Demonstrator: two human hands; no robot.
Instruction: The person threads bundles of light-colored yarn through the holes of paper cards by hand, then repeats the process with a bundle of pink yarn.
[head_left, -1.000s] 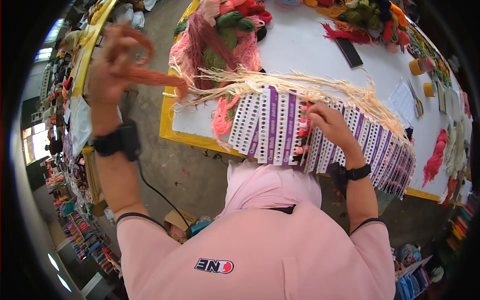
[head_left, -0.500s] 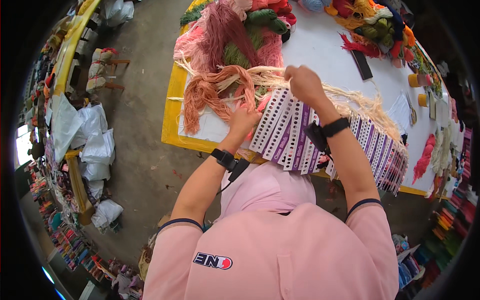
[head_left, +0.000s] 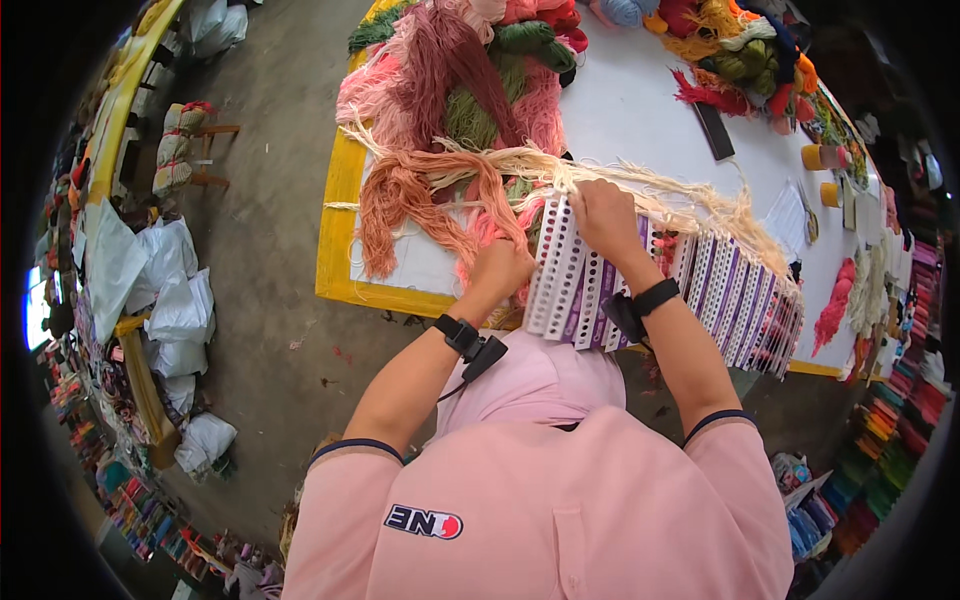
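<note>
A row of white and purple punched cards [head_left: 556, 270] overhangs the table's near edge, fanned out to the right. Cream yarn [head_left: 690, 195] runs along their upper ends. My left hand [head_left: 502, 268] is closed at the left edge of the nearest card, its fingertips partly hidden. At that card's top my right hand [head_left: 606, 218] is closed where the cream yarn meets the card. A salmon-brown skein [head_left: 400, 205] lies left of the cards, with coral pink yarn [head_left: 487, 228] beside my left hand. Both wrists wear black straps with small devices.
Heaped skeins, including a dull maroon one [head_left: 440, 70], cover the table's far left. More coloured yarn [head_left: 740, 55] is piled at the far right, near a black flat bar [head_left: 713, 130] and scissors [head_left: 810, 215]. White bags [head_left: 180, 290] stand across the floor at left.
My right hand has come down from above the cards to their top edge. My left hand has shifted slightly down and right. The nearest cards now hang more upright.
</note>
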